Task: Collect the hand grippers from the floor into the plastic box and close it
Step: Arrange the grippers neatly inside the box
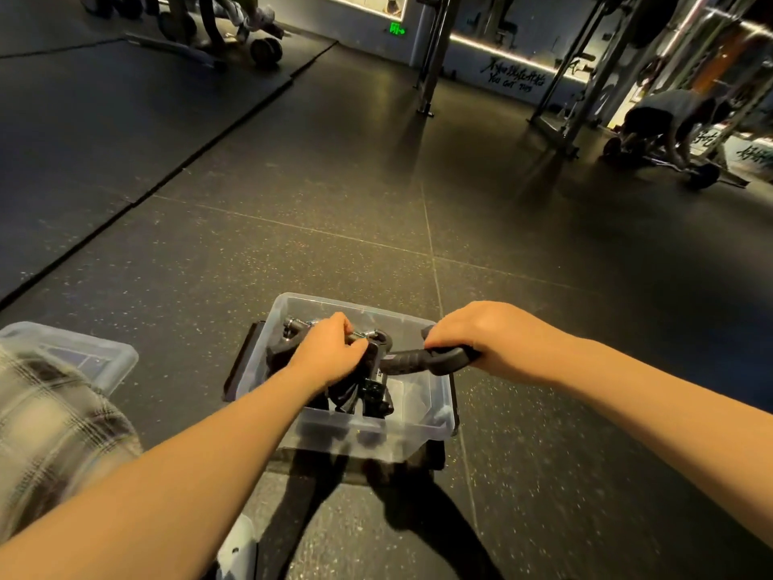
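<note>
Evidently the loading is nearly done: the clear plastic box [355, 305] sits on the floor [334, 211] right in front of the kneeling person, within reach of both arms. The left hand [330, 349] is down inside the box, fingers curled around the metal spring end of a hand gripper [418, 362]. The right hand [472, 334] is closed around its black handle, which sticks out over the right rim. I judge that 2 hands are used to turn it so it lies flat among the other grippers [368, 395] piled in the box; otherwise the handle would block closing. The lid [96, 353] lies on the floor just left of the box, handy for the last step.
</note>
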